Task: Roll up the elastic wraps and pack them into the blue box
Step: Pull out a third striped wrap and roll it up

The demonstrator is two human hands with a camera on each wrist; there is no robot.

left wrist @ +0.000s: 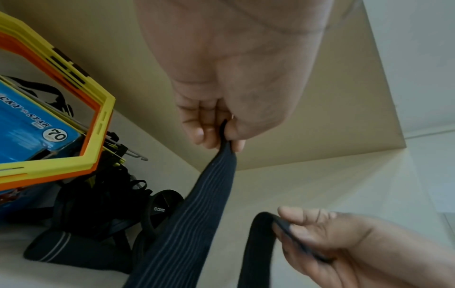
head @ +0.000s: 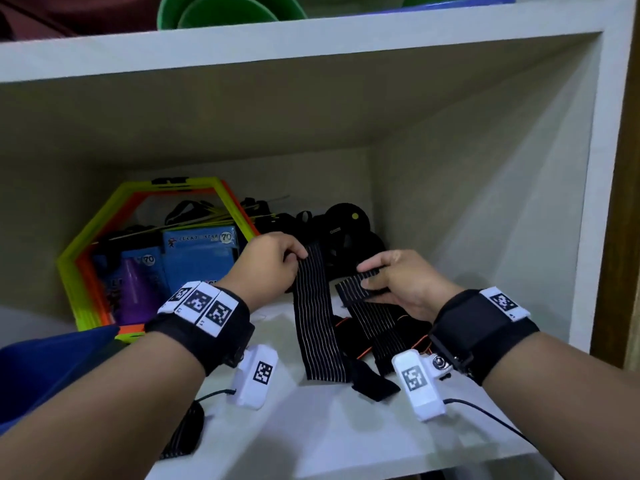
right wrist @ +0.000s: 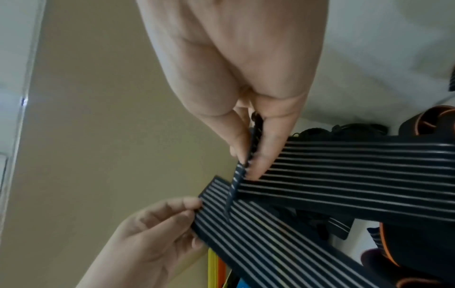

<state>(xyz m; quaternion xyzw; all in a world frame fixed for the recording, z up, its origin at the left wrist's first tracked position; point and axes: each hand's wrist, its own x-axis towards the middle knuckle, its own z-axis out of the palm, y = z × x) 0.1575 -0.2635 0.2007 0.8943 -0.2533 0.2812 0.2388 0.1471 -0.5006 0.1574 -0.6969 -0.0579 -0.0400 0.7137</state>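
Observation:
My left hand pinches the top end of a black elastic wrap with thin white stripes; the strip hangs down onto the white shelf. In the left wrist view, thumb and fingers of the left hand clamp that wrap. My right hand pinches the folded end of a second striped stretch; I cannot tell if it is the same wrap. The right wrist view shows the right hand on the fold of this stretch. A dark blue box sits at the lower left.
Yellow and orange hexagon rings lean at the back left around light blue cartons. Black gear fills the back. Orange-trimmed black straps lie under the wraps. Another striped wrap lies at the shelf's front edge.

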